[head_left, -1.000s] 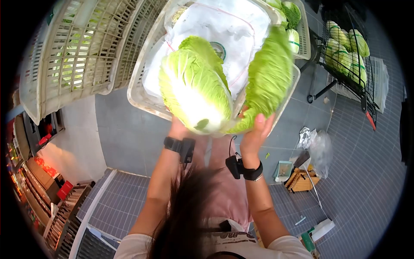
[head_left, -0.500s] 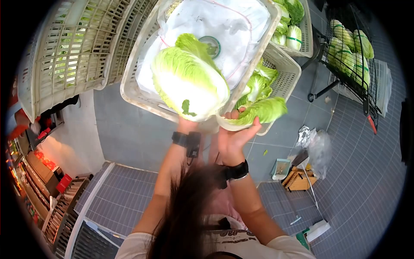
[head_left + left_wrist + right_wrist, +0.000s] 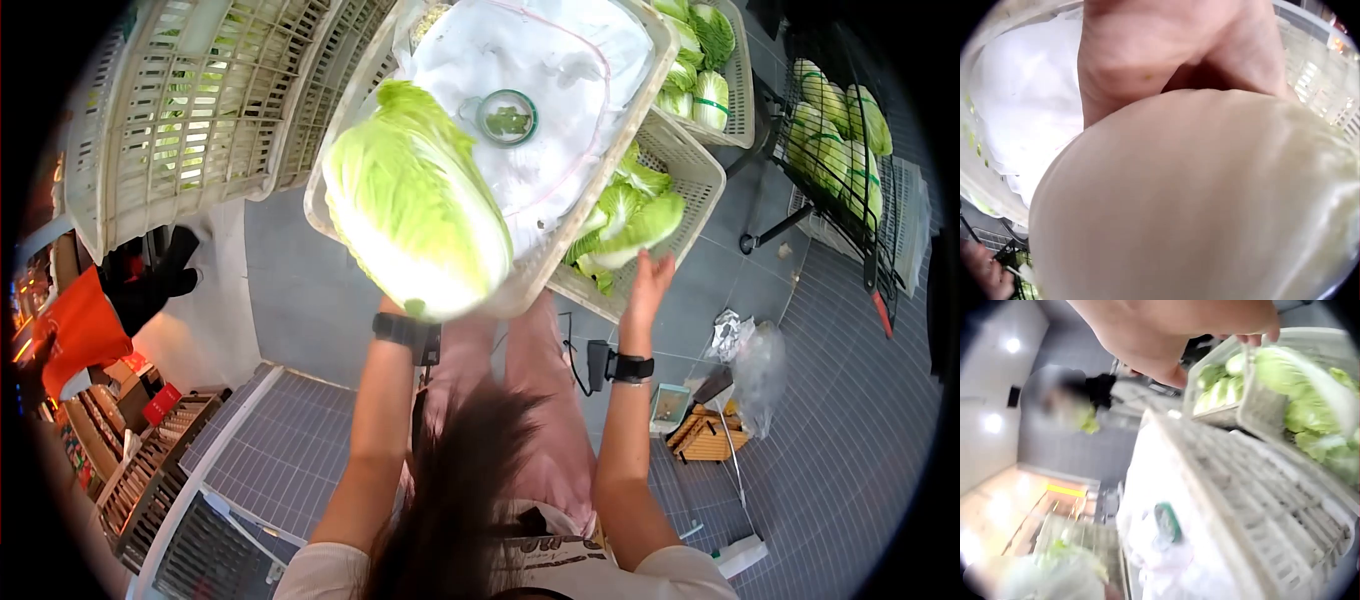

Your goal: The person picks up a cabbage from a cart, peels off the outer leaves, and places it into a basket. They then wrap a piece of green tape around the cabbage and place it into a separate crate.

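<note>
A large Chinese cabbage (image 3: 420,200) lies tilted above the near left part of the white-lined crate (image 3: 322,185), leafy end away from me. My left hand (image 3: 1147,50) holds it at its pale base; in the head view most of that hand is hidden beneath it. My right hand (image 3: 648,290) is off to the right with fingers extended, nothing gripped in it. Just beyond its fingertips, a loose cabbage leaf (image 3: 645,225) lies on other leaves in the lower crate (image 3: 700,215).
A green-rimmed round roll (image 3: 507,118) sits on the white lining. Slatted crates (image 3: 190,120) stand at left. Banded cabbages fill a crate (image 3: 745,90) at back right and a black wire cart (image 3: 835,150). A dustpan (image 3: 668,405) and plastic bag (image 3: 760,380) lie right.
My right hand carried the leaf right and let go of it over the lower crate. The left hand with the cabbage shifted slightly left. An orange bag came into view at far left.
</note>
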`<state>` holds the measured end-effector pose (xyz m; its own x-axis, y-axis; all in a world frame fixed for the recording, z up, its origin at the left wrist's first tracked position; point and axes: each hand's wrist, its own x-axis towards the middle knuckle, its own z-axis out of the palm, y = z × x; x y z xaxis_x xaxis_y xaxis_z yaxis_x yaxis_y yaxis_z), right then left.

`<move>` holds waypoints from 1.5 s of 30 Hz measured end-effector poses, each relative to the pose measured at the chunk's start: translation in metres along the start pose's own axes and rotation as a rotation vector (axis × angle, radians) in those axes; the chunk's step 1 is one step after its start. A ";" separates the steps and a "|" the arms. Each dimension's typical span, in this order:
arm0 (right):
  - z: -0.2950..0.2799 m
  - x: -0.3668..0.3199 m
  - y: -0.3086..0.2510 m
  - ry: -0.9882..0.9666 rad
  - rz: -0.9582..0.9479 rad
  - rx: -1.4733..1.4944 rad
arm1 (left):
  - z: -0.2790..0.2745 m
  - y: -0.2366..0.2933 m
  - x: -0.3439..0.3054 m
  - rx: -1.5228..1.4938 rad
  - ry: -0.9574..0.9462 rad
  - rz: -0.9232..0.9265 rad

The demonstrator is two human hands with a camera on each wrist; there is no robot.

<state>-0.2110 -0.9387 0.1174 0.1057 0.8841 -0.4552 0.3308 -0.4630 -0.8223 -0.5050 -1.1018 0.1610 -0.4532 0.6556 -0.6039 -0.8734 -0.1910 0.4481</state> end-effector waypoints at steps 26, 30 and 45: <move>0.089 -0.139 -0.105 -0.623 -1.253 -0.117 | -0.024 -0.017 -0.038 0.075 0.092 -0.091; 0.062 -0.112 -0.112 -0.416 -1.254 -0.166 | -0.027 -0.017 -0.043 0.091 0.097 -0.105; 0.102 -0.085 -0.103 -0.812 0.092 0.261 | -0.021 -0.007 -0.040 0.174 0.057 -0.131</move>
<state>-0.3497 -0.9724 0.2064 -0.6159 0.5683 -0.5456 0.1172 -0.6187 -0.7768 -0.4842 -1.1420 0.1685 -0.3517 0.6234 -0.6984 -0.8837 0.0251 0.4675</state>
